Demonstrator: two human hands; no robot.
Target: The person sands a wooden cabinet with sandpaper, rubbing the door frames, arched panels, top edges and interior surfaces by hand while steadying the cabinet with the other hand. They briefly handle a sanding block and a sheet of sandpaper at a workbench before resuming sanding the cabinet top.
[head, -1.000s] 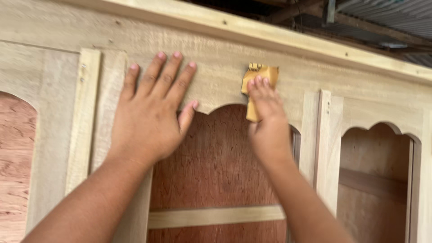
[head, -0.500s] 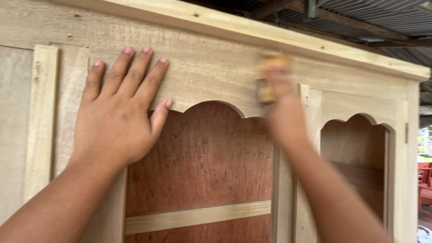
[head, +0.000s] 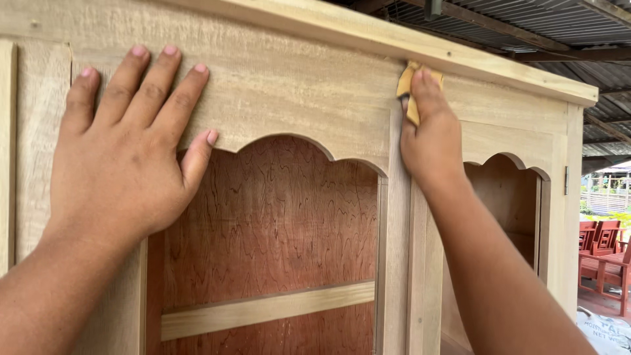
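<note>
An unfinished pale wooden cabinet [head: 309, 85] fills the head view, with arched openings and a reddish plywood back [head: 276, 217]. My left hand [head: 125, 151] lies flat with fingers spread on the cabinet's upper front rail, left of the middle arch. My right hand [head: 430, 131] presses a folded yellow piece of sandpaper [head: 407, 89] against the rail just under the top moulding, above the upright post between two arches.
A pale shelf strip [head: 269, 309] crosses the middle opening. A corrugated metal roof [head: 526, 26] is overhead. Red wooden chairs [head: 601, 253] stand far right, beyond the cabinet's end, and a white sack [head: 608, 332] lies at the bottom right.
My right hand with the sandpaper has slid to the right along the upper rail, from above the middle arch to over the post. The view has shifted right; my left hand stays flat.
</note>
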